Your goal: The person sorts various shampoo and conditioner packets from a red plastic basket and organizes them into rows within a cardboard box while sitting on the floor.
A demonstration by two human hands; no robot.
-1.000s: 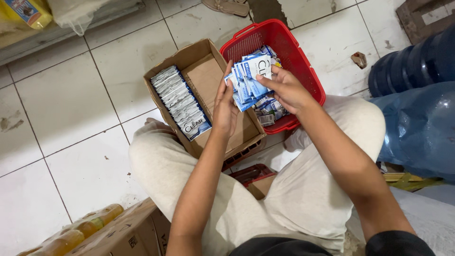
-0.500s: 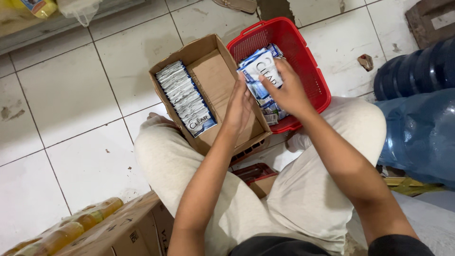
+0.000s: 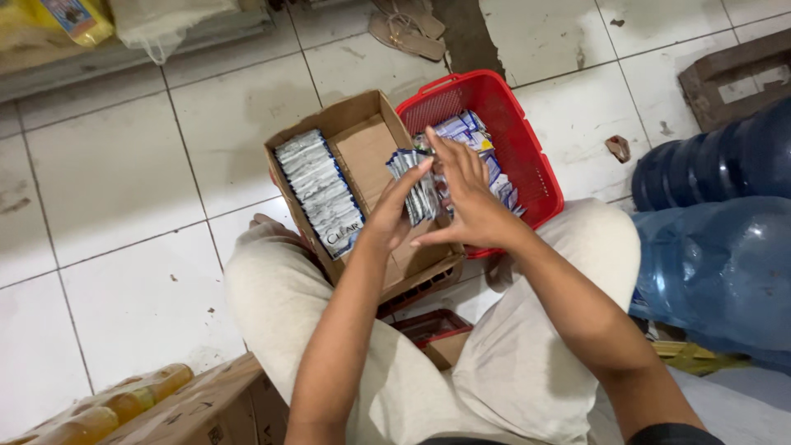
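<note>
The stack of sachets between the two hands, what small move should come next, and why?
Probably lower the stack of sachets into the cardboard box, beside the row of sachets along its left wall. Both the left hand and the right hand press the stack flat just above the box's bare right half, while the red basket holds more loose sachets.

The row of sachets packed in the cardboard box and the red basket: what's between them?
In the head view, bare cardboard floor of the box, then both hands, left hand and right hand, pressing a bundle of sachets between them.
</note>
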